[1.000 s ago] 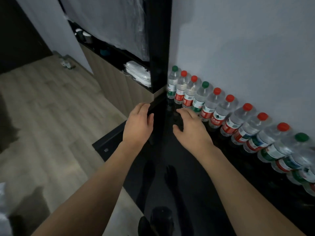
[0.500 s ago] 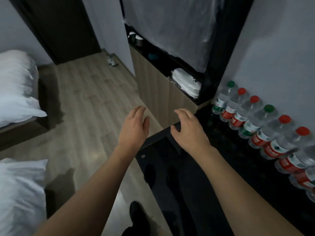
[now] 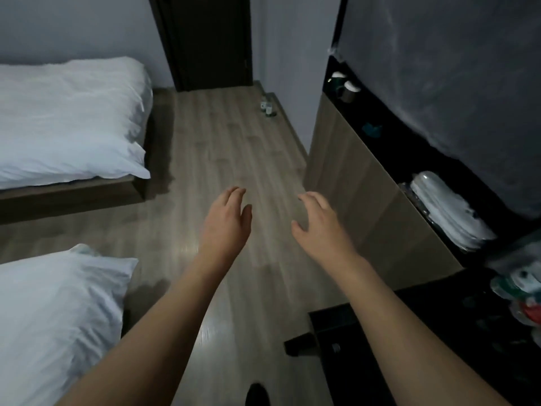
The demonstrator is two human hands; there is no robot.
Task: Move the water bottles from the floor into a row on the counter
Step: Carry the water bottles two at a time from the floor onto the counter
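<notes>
Both empty: left hand point(image 3: 227, 222) and right hand point(image 3: 320, 227), fingers loose. Bottles point(image 3: 268, 108) far off on floor at 12 o'clock. Could trip on bed point(image 3: 140, 186) corner, or drop slippery bottles carrying two

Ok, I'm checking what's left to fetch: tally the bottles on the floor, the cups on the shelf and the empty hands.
Bottles on the floor, by the door: 2 (small, blurry)
Cups on the shelf: 2
Empty hands: 2, left hand and right hand
Total: 6
</notes>
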